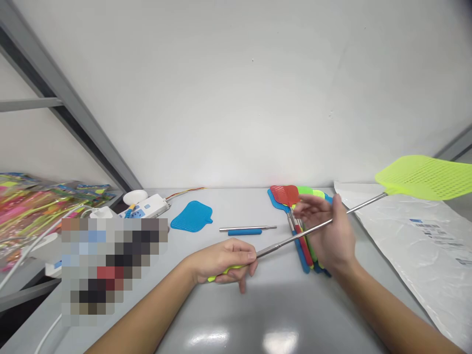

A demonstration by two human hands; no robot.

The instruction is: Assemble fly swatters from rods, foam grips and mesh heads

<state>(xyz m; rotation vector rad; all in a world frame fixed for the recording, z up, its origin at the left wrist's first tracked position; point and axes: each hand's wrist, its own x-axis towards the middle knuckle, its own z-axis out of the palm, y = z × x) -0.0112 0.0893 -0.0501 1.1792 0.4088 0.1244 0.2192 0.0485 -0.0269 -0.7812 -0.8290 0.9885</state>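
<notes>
My left hand [228, 260] is wrapped round the yellow-green handle of a fly swatter [424, 177]. Its metal rod slants up to the right, drawn out long, and the perforated head reaches the right edge of the view. Beside the rod, my right hand [334, 231] has its fingers apart, the thumb up by the metal; whether it touches the rod I cannot tell. Behind that hand lies a pile of fly swatters [283, 194] in red, blue and green, partly hidden. A loose blue swatter head [193, 216], a metal rod [247, 228] and a blue handle [245, 232] lie on the table.
A white power strip [147, 206] with cables stands at the left, near a blurred-out patch. Farther left are colourful packaged goods [37, 211]. A white plastic mailing bag [413, 246] covers the table's right side. A white wall [236, 98] rises behind.
</notes>
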